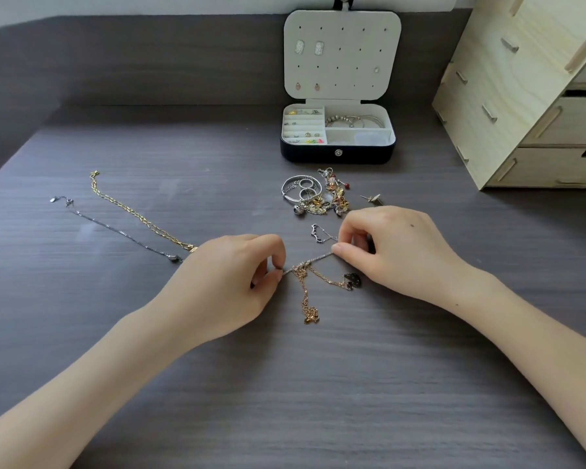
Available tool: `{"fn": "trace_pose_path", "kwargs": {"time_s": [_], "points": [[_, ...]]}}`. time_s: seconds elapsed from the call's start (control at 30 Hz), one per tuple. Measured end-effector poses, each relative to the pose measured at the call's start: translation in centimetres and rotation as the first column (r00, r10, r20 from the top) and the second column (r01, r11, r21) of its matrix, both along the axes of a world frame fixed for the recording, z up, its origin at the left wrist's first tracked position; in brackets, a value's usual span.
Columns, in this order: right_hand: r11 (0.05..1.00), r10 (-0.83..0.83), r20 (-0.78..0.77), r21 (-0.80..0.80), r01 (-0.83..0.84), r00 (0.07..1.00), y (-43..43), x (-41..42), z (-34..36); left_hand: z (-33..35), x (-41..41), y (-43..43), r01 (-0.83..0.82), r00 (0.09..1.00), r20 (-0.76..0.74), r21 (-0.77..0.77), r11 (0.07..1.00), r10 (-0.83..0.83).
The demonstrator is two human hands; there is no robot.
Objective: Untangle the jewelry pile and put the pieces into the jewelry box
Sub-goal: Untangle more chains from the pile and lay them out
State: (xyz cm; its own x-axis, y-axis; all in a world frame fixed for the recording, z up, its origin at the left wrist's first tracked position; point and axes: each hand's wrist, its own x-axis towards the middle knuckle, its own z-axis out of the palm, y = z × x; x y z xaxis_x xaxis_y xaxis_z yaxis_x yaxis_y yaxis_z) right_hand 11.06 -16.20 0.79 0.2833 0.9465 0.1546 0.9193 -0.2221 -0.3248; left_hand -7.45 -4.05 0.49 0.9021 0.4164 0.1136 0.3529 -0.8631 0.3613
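Note:
A thin silver chain (pixel 313 259) is stretched between my two hands over the dark table. My left hand (pixel 237 282) pinches its left end and my right hand (pixel 396 245) pinches its right part. A rose-gold chain (pixel 307 292) with a dark pendant (pixel 353 280) is tangled around the silver one and hangs down onto the table. The jewelry pile (pixel 318 196) of rings, a bangle and charms lies just beyond my hands. Behind it the jewelry box (pixel 337 154) stands open, with earrings on its lid (pixel 342 55) and pieces in its compartments.
A gold chain (pixel 139 213) and a dark silver chain (pixel 122 233) lie straightened on the left of the table. A single stud earring (pixel 371 198) lies right of the pile. A wooden drawer unit (pixel 528 96) stands at the back right.

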Motion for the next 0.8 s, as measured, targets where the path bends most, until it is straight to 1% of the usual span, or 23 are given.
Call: {"fn": "trace_pose_path", "kwargs": {"time_s": [0.17,0.3,0.37,0.43,0.47,0.53,0.57,0.63,0.7,0.8], "points": [[0.999,-0.036,0.015,-0.004,0.036,0.999,-0.1,-0.1,0.0,0.2,1.1,-0.4,-0.039,0.998,0.05,-0.033,0.999,0.041],[0.996,-0.089,0.1,0.013,0.088,0.991,0.0,-0.1,0.0,0.1,2.2,-0.4,-0.058,0.995,0.068,-0.127,0.99,0.067],[0.99,-0.135,0.146,0.05,0.129,0.98,0.1,0.0,-0.3,0.1,2.5,-0.2,-0.043,0.996,0.071,-0.176,0.983,0.056],[0.982,-0.155,0.192,0.134,0.131,0.969,0.0,0.0,-0.5,0.2,2.5,0.1,-0.035,0.996,0.076,-0.211,0.977,0.052],[0.978,-0.14,0.171,0.177,0.109,0.975,0.1,-0.2,-0.5,0.2,2.5,0.2,-0.038,0.995,0.077,-0.226,0.973,0.057],[0.979,-0.038,0.056,0.203,0.026,0.998,0.2,-0.9,-0.2,0.3,2.5,0.3,-0.052,0.994,0.082,-0.262,0.964,0.076],[0.98,0.027,0.005,0.197,-0.027,1.0,0.3,-1.3,-0.2,0.3,2.4,0.3,-0.06,0.992,0.088,-0.281,0.958,0.087],[0.981,0.106,-0.025,0.163,-0.101,0.994,0.5,-1.8,-0.3,0.3,2.4,0.2,-0.066,0.991,0.094,-0.31,0.948,0.1],[0.987,0.117,-0.014,0.116,-0.114,0.993,0.7,-1.9,-0.6,0.2,2.3,0.0,-0.064,0.992,0.083,-0.316,0.946,0.095],[0.995,0.082,-0.018,0.064,-0.08,0.996,0.6,-1.7,-0.7,0.2,2.2,-0.2,-0.061,0.994,0.071,-0.291,0.955,0.085]]}}
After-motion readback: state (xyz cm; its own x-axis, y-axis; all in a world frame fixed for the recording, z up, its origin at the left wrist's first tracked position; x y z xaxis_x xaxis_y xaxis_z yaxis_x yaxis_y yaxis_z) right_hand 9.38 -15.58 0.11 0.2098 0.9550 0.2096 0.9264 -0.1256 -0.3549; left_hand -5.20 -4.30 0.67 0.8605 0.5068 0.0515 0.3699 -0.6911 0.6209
